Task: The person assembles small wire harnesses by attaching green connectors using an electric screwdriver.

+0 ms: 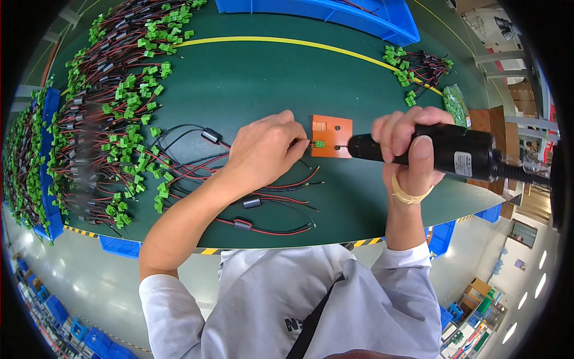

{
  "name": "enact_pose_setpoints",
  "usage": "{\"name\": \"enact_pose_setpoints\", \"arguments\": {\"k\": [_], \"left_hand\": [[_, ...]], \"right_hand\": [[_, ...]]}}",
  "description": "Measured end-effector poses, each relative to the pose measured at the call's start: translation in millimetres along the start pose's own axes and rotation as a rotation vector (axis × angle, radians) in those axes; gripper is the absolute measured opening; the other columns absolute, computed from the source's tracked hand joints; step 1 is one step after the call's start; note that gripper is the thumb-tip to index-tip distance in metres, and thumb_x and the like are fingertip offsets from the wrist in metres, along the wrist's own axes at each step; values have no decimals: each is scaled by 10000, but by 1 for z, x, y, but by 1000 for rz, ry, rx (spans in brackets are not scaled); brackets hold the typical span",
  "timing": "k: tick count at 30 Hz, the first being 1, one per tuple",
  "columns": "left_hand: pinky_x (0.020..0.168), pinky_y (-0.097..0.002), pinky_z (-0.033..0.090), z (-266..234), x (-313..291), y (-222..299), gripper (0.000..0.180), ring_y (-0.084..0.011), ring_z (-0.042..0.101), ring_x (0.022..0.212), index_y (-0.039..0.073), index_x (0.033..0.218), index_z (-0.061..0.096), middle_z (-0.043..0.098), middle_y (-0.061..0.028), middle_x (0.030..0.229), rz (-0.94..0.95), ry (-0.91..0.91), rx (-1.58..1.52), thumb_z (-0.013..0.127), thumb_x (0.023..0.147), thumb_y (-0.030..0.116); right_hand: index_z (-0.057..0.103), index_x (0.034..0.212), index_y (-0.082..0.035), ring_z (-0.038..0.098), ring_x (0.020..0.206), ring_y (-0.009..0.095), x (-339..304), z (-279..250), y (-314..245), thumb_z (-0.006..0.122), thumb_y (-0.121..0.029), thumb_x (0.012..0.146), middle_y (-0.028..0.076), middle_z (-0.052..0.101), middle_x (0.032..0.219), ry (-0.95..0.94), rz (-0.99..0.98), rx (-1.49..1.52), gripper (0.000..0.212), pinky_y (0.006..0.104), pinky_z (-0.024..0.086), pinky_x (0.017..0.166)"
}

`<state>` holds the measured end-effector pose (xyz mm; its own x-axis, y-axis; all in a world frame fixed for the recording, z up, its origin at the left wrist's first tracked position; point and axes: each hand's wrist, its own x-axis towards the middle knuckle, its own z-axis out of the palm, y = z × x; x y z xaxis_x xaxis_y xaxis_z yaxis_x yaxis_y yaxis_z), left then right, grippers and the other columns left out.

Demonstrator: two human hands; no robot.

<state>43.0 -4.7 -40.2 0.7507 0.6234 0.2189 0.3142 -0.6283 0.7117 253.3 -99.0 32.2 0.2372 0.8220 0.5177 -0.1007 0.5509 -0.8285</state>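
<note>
My right hand [412, 140] grips a black corded electric screwdriver [463, 152], held level with its bit pointing left. The bit reaches the right side of a small orange fixture block [344, 133] on the table, close to a green terminal connector [320, 144] seated in it. My left hand [266, 146] is closed at the block's left edge, pinching wires that run into the connector; the fingers hide most of them. Beneath my left forearm lie loose red and black wire leads [281, 198] with dark cylindrical sleeves [252, 203], their bare ends pointing right.
Many wire leads with green connectors [128, 90] are heaped along the table's left. A smaller bundle [421, 67] lies at the far right, beside a bag of green connectors [455, 105]. A blue bin [382, 21] stands at the back. Yellow tape [263, 39] crosses the green tabletop [251, 78].
</note>
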Motion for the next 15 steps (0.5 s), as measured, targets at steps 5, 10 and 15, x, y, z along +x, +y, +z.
{"name": "enact_pose_setpoints", "arguments": {"k": [5, 10, 15], "left_hand": [[659, -444, 510, -2, 0, -2, 90, -325, 675, 762, 38, 916, 752, 658, -83, 855, -37, -33, -18, 758, 908, 127], [658, -443, 511, -3, 0, -1, 82, -324, 675, 766, 38, 912, 751, 658, -83, 853, -53, -37, -27, 758, 901, 119], [660, -447, 512, -2, 0, 0, 83, -330, 674, 767, 39, 899, 745, 658, -86, 854, -38, -17, -24, 756, 898, 120]], "right_hand": [[439, 1234, -81, 449, 495, 142, 7, 26, 8, 633, -116, 1036, 73, 529, 680, -32, -59, 96, 279, 348, 452, 486], [432, 1229, -87, 430, 488, 136, 8, 27, 15, 608, -95, 1045, 69, 511, 669, -47, -57, 119, 256, 329, 442, 473], [438, 1222, -88, 435, 496, 128, 5, 24, 21, 596, -82, 1051, 71, 517, 677, -66, -57, 106, 232, 310, 428, 471]]}}
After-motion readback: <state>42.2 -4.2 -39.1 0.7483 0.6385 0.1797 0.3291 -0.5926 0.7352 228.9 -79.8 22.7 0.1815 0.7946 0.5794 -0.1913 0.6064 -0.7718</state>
